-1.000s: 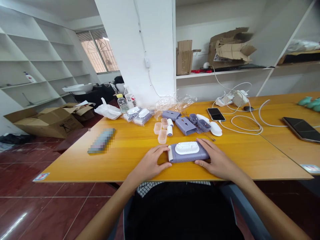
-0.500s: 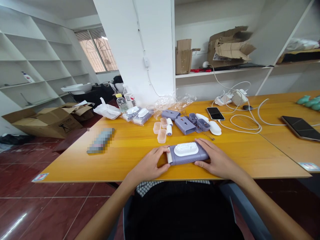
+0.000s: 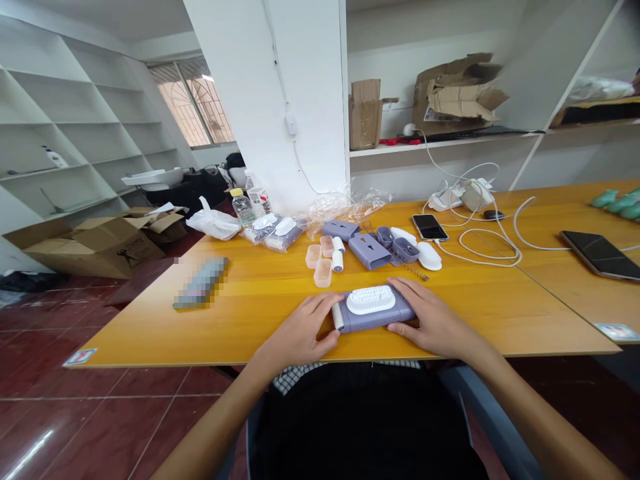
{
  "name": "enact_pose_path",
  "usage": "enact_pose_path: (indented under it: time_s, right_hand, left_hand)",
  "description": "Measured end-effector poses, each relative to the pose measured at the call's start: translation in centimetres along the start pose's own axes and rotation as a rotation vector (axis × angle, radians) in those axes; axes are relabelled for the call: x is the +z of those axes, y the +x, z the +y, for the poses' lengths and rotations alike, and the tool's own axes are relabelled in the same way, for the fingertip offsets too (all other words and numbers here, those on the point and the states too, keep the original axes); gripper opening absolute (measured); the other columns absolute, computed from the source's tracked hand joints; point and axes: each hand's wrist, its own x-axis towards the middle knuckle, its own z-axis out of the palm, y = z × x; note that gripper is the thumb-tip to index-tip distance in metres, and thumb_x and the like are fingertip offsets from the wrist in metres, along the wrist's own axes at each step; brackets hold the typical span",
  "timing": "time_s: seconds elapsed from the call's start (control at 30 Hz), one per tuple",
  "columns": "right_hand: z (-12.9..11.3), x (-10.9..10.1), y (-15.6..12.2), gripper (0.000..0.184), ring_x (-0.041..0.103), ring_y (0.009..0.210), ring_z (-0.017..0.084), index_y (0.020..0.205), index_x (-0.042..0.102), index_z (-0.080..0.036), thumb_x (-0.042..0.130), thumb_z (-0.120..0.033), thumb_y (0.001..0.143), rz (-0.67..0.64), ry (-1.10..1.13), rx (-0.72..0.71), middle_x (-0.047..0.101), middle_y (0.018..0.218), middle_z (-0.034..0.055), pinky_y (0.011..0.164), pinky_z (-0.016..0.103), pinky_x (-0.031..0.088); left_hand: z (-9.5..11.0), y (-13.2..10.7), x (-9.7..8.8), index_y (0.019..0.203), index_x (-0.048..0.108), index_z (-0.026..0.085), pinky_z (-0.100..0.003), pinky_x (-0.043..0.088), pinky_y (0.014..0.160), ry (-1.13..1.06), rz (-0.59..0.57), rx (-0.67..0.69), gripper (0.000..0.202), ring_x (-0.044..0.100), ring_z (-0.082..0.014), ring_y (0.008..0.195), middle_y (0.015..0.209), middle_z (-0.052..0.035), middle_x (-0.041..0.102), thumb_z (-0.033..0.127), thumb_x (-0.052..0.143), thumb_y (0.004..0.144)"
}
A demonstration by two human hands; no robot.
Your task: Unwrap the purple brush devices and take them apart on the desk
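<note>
A purple cleaning brush point(image 3: 367, 322) with an oval pad of white bristles point(image 3: 371, 300) facing up lies on the table near its front edge. A pale roller point(image 3: 338, 316) sits across its left end. My left hand point(image 3: 305, 331) closes round that end, with the thumb at the near corner and the fingers at the far one. Holding the right end is my right hand point(image 3: 431, 320), fingers over the far side and thumb along the near side. Behind the brush are purple housings point(image 3: 370, 251), clear plastic cups point(image 3: 323, 273), small white rollers point(image 3: 337, 260) and a white oval cover point(image 3: 429, 256).
A phone point(image 3: 430, 227) with a white cable point(image 3: 475, 260) lies at the back right; a tablet point(image 3: 603, 255) is farther right. Bagged brushes point(image 3: 285, 233), a yellow-capped bottle point(image 3: 243, 207) and a white bag point(image 3: 214, 220) stand at the back left. A blurred grey object point(image 3: 201, 283) lies left.
My left fingertips have shifted slightly right, over the far corner of the brush. The brush and my right hand look nearly unmoved; the camera view has shifted very slightly.
</note>
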Motion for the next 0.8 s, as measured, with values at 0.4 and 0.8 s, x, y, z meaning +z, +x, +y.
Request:
enact_pose_path:
  time_s: [0.4, 0.8]
  right_hand:
    - [-0.2, 0.0, 0.1, 0.082, 0.049, 0.151, 0.041, 0.166, 0.038, -0.026, 0.067, -0.060, 0.097, -0.004, -0.020, -0.002, 0.050, 0.165, 0.0186, 0.124, 0.064, 0.043]
    - [-0.1, 0.0, 0.1, 0.081, 0.049, 0.151, 0.040, 0.164, 0.041, -0.025, 0.067, -0.060, 0.096, -0.007, 0.001, 0.025, 0.049, 0.165, 0.0184, 0.125, 0.062, 0.042]
  left_hand:
    - [0.3, 0.3, 0.2, 0.153, 0.045, 0.022, -0.053, 0.048, 0.122, 0.001, 0.016, -0.011, 0.062, 0.058, -0.0330, 0.141, 0.149, -0.0162, 0.060, 0.019, 0.060, 0.093]
    - [-0.8, 0.0, -0.1, 0.165, 0.043, 0.026, -0.054, 0.040, 0.130, -0.084, -0.021, -0.021, 0.066, 0.047, -0.0312, 0.156, 0.170, -0.0134, 0.046, 0.039, 0.064, 0.104]
